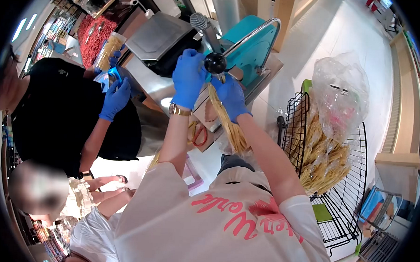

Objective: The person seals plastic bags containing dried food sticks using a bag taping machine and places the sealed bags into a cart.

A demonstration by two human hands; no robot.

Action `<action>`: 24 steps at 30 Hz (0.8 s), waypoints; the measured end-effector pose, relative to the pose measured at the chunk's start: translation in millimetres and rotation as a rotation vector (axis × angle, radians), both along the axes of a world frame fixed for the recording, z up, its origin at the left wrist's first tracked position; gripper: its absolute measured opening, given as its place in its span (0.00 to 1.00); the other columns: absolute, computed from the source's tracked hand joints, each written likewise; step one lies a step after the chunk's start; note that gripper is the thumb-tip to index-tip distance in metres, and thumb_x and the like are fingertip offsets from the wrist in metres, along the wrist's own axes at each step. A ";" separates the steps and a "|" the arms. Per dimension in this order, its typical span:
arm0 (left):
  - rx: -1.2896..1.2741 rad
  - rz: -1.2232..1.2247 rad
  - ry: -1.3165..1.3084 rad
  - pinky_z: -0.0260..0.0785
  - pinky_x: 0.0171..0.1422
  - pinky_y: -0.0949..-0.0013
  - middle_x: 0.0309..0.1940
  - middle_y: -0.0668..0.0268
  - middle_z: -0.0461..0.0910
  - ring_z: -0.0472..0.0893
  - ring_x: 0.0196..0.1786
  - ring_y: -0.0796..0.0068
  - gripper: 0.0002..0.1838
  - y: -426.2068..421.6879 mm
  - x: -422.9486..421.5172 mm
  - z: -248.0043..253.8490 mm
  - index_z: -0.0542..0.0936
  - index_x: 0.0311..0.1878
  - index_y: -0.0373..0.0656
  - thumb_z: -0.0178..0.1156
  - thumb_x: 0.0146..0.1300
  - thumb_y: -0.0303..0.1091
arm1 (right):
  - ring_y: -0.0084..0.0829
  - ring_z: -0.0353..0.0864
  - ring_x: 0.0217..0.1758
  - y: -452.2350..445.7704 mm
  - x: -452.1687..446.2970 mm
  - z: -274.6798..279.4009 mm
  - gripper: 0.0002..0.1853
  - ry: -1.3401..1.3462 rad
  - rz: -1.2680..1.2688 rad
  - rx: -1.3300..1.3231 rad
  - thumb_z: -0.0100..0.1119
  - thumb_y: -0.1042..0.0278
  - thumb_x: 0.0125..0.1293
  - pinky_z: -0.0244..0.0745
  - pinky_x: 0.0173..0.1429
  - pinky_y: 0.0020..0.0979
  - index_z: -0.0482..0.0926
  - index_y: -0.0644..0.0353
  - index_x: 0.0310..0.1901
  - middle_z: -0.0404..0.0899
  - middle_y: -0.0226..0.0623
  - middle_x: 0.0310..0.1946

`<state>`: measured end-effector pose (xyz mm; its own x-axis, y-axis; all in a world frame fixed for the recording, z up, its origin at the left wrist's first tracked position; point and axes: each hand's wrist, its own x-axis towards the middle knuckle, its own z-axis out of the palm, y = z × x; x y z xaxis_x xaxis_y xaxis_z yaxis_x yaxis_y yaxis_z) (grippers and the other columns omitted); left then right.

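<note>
Both my hands wear blue gloves and are close together beside the black ball knob (215, 63) of a teal machine (253, 48). My right hand (230, 97) is closed around the upper end of a bundle of long yellowish strands (228, 120), which hangs down toward my shirt. My left hand (189, 78) is raised just left of the knob, its fingers bent; whether it holds anything is hidden. A metal scale plate (159, 35) lies beyond my left hand. Red bands (200, 135) lie at the counter's near edge.
A black wire cart (331, 202) at the right holds more yellowish bundles (323, 168) and clear plastic bags (341, 94). At the left, a person in black (74, 120) with blue gloves holds a clear container (111, 49). Others are at lower left. A plastic roll (226, 12) stands behind the machine.
</note>
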<state>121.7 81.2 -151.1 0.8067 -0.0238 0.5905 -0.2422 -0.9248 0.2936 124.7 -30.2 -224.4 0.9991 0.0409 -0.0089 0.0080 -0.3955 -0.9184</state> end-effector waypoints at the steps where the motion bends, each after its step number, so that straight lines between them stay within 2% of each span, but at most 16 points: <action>1: 0.001 0.010 0.011 0.69 0.38 0.61 0.42 0.56 0.72 0.75 0.39 0.57 0.08 2.6 1.2 -4.7 0.77 0.38 0.43 0.58 0.53 0.31 | 0.49 0.77 0.46 3.6 -0.6 1.9 0.24 0.057 0.000 0.051 0.56 0.48 0.58 0.71 0.48 0.41 0.75 0.58 0.48 0.79 0.47 0.42; 3: -0.312 -0.097 -0.048 0.68 0.43 0.61 0.40 0.56 0.72 0.74 0.43 0.55 0.08 4.5 6.4 -20.5 0.76 0.37 0.41 0.58 0.53 0.31 | 0.49 0.76 0.47 6.4 -1.3 -3.7 0.26 0.150 0.023 0.018 0.57 0.52 0.58 0.70 0.49 0.41 0.70 0.61 0.52 0.78 0.50 0.41; 5: -0.346 -0.038 -0.054 0.67 0.48 0.62 0.40 0.52 0.71 0.74 0.43 0.53 0.12 0.3 7.3 -33.3 0.75 0.41 0.39 0.59 0.54 0.32 | 0.48 0.75 0.49 15.2 -1.0 -23.1 0.31 0.087 0.012 0.073 0.57 0.52 0.58 0.69 0.50 0.41 0.65 0.65 0.56 0.76 0.54 0.44; 6: -0.396 0.021 -0.135 0.67 0.50 0.61 0.41 0.49 0.71 0.73 0.45 0.51 0.17 -1.7 9.7 -38.2 0.73 0.47 0.39 0.59 0.54 0.33 | 0.48 0.75 0.49 15.4 -5.6 -22.2 0.31 0.094 0.028 0.067 0.57 0.52 0.58 0.69 0.50 0.41 0.65 0.65 0.56 0.76 0.54 0.44; 8: -0.484 0.137 -0.206 0.66 0.53 0.60 0.45 0.46 0.71 0.73 0.48 0.49 0.26 5.6 19.5 -47.1 0.67 0.56 0.38 0.58 0.55 0.39 | 0.46 0.73 0.52 14.0 -17.6 -17.4 0.34 -0.205 -0.020 -0.261 0.58 0.52 0.56 0.68 0.53 0.40 0.62 0.68 0.57 0.74 0.54 0.48; 10: -0.643 0.136 0.189 0.66 0.54 0.59 0.49 0.44 0.71 0.73 0.51 0.48 0.32 11.3 14.1 -48.0 0.62 0.60 0.36 0.56 0.57 0.46 | 0.45 0.72 0.54 16.5 -9.2 -65.6 0.36 -0.505 0.005 -0.336 0.59 0.50 0.55 0.66 0.56 0.37 0.61 0.67 0.59 0.71 0.52 0.52; 11: -0.729 0.116 0.399 0.66 0.55 0.59 0.51 0.43 0.71 0.73 0.53 0.47 0.36 12.7 11.8 -48.7 0.60 0.62 0.36 0.54 0.57 0.50 | 0.46 0.71 0.53 15.1 -14.1 -83.7 0.42 -0.525 0.002 -0.559 0.59 0.49 0.54 0.65 0.57 0.36 0.55 0.67 0.64 0.71 0.53 0.51; 12: -0.804 0.078 0.506 0.66 0.56 0.59 0.53 0.42 0.71 0.73 0.54 0.47 0.39 11.9 14.4 -46.7 0.57 0.64 0.35 0.53 0.58 0.54 | 0.47 0.71 0.51 11.3 -29.1 -50.6 0.47 -0.397 0.030 -0.463 0.58 0.47 0.54 0.66 0.55 0.38 0.47 0.68 0.67 0.70 0.56 0.50; 13: -0.849 -0.096 0.421 0.67 0.56 0.60 0.53 0.41 0.70 0.74 0.54 0.50 0.41 18.7 21.6 -52.4 0.56 0.65 0.35 0.56 0.56 0.54 | 0.48 0.71 0.51 8.9 -32.9 -43.3 0.49 -0.428 0.060 -0.422 0.60 0.49 0.52 0.65 0.55 0.39 0.44 0.68 0.67 0.69 0.57 0.50; 15: -1.227 -0.020 0.541 0.76 0.36 0.67 0.45 0.61 0.72 0.74 0.43 0.71 0.21 7.0 27.2 -53.9 0.66 0.55 0.49 0.56 0.61 0.44 | 0.50 0.69 0.52 4.5 -38.9 -29.7 0.54 -0.487 0.123 -0.341 0.64 0.54 0.48 0.64 0.56 0.42 0.39 0.68 0.67 0.67 0.57 0.50; 17: -1.204 -0.039 0.392 0.77 0.34 0.60 0.48 0.61 0.70 0.73 0.45 0.69 0.26 13.0 36.0 -78.3 0.61 0.63 0.52 0.54 0.63 0.41 | 0.52 0.65 0.56 4.1 -44.8 -30.9 0.53 -0.534 0.145 -0.342 0.64 0.60 0.48 0.61 0.59 0.42 0.37 0.66 0.68 0.64 0.59 0.54; 19: -1.440 -0.224 0.303 0.76 0.40 0.64 0.49 0.61 0.71 0.74 0.46 0.70 0.27 1.2 26.6 -63.8 0.60 0.65 0.52 0.53 0.63 0.39 | 0.52 0.64 0.58 4.8 -45.7 -33.4 0.50 -0.529 0.180 -0.301 0.62 0.62 0.50 0.59 0.61 0.42 0.39 0.66 0.67 0.62 0.59 0.55; 20: -1.411 -0.219 0.172 0.72 0.47 0.68 0.50 0.61 0.72 0.74 0.47 0.71 0.21 -2.0 38.9 -81.2 0.66 0.61 0.47 0.50 0.65 0.38 | 0.52 0.62 0.60 0.6 -46.4 -35.3 0.48 -0.519 0.198 -0.264 0.61 0.64 0.51 0.57 0.63 0.42 0.40 0.66 0.67 0.61 0.58 0.57; 21: -1.417 -0.235 0.181 0.72 0.47 0.68 0.50 0.61 0.72 0.74 0.47 0.71 0.21 2.0 42.6 -93.3 0.66 0.61 0.47 0.50 0.65 0.38 | 0.52 0.62 0.60 -4.3 -47.0 -37.5 0.48 -0.519 0.184 -0.276 0.61 0.64 0.51 0.57 0.63 0.42 0.40 0.66 0.67 0.61 0.58 0.57; 23: -0.834 -0.143 0.010 0.68 0.51 0.74 0.48 0.63 0.74 0.74 0.47 0.74 0.17 8.1 47.4 -99.4 0.72 0.56 0.45 0.48 0.66 0.38 | 0.50 0.61 0.61 -19.5 -41.8 -37.4 0.42 -0.581 0.336 -0.123 0.57 0.70 0.53 0.56 0.65 0.40 0.46 0.66 0.67 0.61 0.55 0.59; 24: -0.792 -0.129 0.009 0.70 0.50 0.71 0.47 0.63 0.74 0.74 0.47 0.73 0.16 7.9 45.6 -94.1 0.73 0.54 0.45 0.47 0.67 0.38 | 0.45 0.64 0.61 -27.6 -43.0 -31.5 0.30 -0.526 0.290 -0.036 0.54 0.71 0.58 0.58 0.65 0.37 0.59 0.67 0.63 0.64 0.49 0.59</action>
